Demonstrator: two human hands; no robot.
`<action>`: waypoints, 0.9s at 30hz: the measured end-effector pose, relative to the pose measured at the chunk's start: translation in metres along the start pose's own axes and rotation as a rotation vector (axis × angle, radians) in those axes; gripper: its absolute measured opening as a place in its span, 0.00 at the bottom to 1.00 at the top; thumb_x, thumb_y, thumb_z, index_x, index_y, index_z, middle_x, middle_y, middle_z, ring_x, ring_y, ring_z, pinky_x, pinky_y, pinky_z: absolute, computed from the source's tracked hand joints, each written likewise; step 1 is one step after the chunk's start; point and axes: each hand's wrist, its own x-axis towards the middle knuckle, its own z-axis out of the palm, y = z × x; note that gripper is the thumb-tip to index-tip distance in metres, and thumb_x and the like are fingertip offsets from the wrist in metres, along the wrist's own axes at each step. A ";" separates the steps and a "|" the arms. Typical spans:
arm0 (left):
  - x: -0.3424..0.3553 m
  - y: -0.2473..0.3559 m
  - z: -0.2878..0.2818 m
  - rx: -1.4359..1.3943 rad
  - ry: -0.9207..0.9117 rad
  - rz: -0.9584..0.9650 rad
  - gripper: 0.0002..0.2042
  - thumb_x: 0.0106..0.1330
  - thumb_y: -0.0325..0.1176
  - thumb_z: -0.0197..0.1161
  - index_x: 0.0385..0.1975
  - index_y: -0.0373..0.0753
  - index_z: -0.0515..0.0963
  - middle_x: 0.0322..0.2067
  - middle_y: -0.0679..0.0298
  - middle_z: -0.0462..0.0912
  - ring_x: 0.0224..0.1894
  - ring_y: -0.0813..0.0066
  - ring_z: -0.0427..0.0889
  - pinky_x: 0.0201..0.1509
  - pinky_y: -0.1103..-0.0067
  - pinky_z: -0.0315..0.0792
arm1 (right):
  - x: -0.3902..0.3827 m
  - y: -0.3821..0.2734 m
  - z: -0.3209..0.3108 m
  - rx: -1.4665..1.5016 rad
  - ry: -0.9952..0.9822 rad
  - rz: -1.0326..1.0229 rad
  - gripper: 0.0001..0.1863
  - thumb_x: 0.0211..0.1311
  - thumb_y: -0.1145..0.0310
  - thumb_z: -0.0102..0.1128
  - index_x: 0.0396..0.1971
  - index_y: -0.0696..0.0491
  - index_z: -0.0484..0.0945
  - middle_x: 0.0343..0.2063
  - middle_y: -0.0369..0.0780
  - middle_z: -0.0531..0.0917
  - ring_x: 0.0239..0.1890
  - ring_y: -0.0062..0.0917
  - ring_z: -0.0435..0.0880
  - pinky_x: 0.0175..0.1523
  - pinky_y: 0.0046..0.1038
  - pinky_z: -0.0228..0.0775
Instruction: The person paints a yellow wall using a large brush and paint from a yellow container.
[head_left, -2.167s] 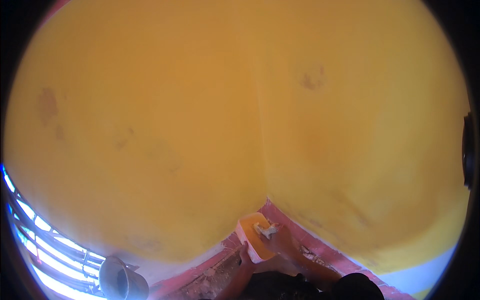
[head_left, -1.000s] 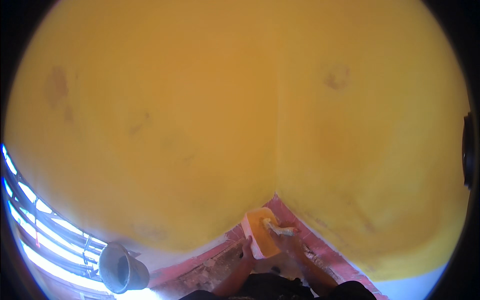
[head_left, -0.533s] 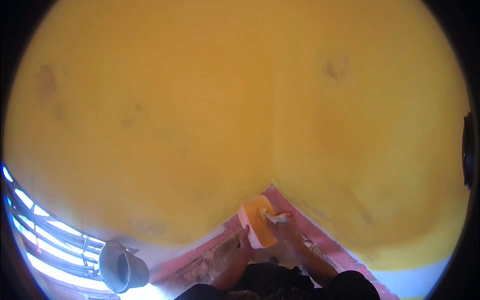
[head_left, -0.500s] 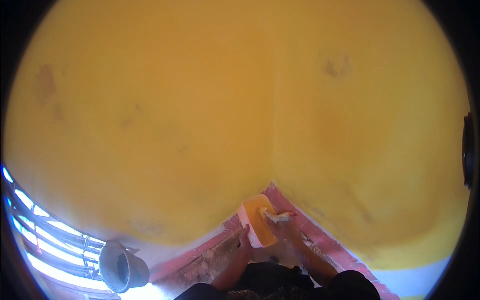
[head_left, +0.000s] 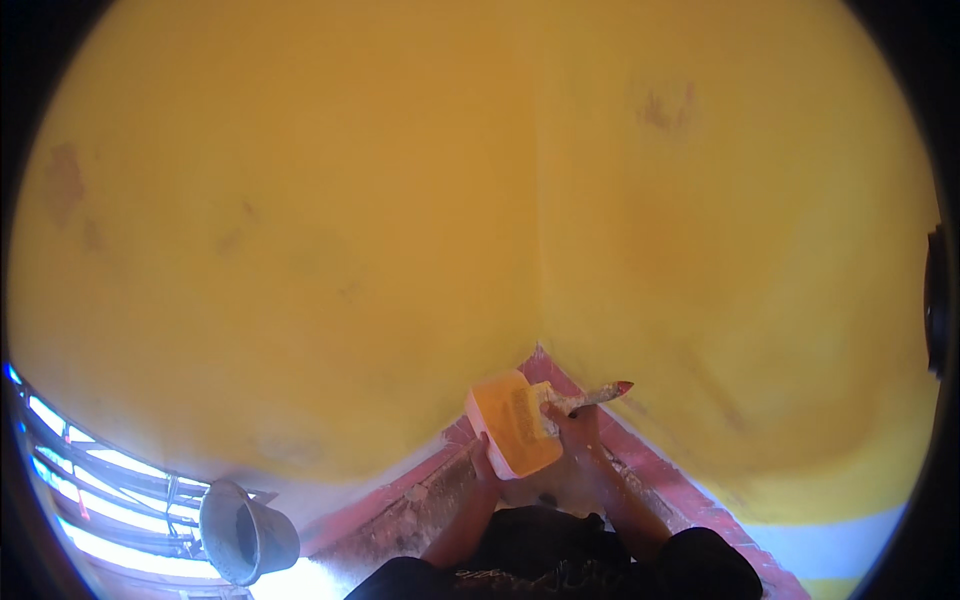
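Left hand (head_left: 487, 462) cupped closed, right hand (head_left: 578, 428) fisted, forearms raised

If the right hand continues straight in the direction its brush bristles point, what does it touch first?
Probably the yellow paint inside the white rectangular tub that the left hand holds. The right hand aims the paintbrush bristles into it; depth is unclear.

A room under renovation: freshly painted yellow walls (head_left: 400, 200) meeting at a corner, a reddish skirting band (head_left: 680, 480), a spattered bucket (head_left: 245, 530) on the floor.
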 end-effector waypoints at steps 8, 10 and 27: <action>0.002 0.005 0.005 -0.018 -0.092 0.074 0.33 0.61 0.55 0.46 0.62 0.41 0.53 0.59 0.57 0.62 0.59 0.56 0.64 0.61 0.61 0.59 | 0.000 -0.022 0.008 0.260 -0.032 0.275 0.21 0.48 0.71 0.66 0.40 0.66 0.73 0.34 0.42 0.80 0.34 0.23 0.80 0.40 0.24 0.72; 0.000 0.006 0.003 -0.017 -0.103 0.070 0.34 0.61 0.56 0.46 0.62 0.42 0.53 0.59 0.57 0.61 0.59 0.56 0.63 0.61 0.60 0.59 | 0.000 -0.021 0.007 0.210 -0.053 0.232 0.20 0.48 0.71 0.66 0.40 0.66 0.73 0.33 0.42 0.81 0.34 0.23 0.80 0.40 0.24 0.72; -0.003 0.008 0.011 -0.046 -0.113 0.086 0.33 0.60 0.60 0.46 0.61 0.46 0.56 0.57 0.60 0.64 0.57 0.56 0.66 0.57 0.56 0.63 | 0.019 0.008 -0.001 0.579 -0.251 0.447 0.23 0.53 0.75 0.59 0.48 0.63 0.66 0.44 0.43 0.76 0.45 0.29 0.77 0.50 0.32 0.72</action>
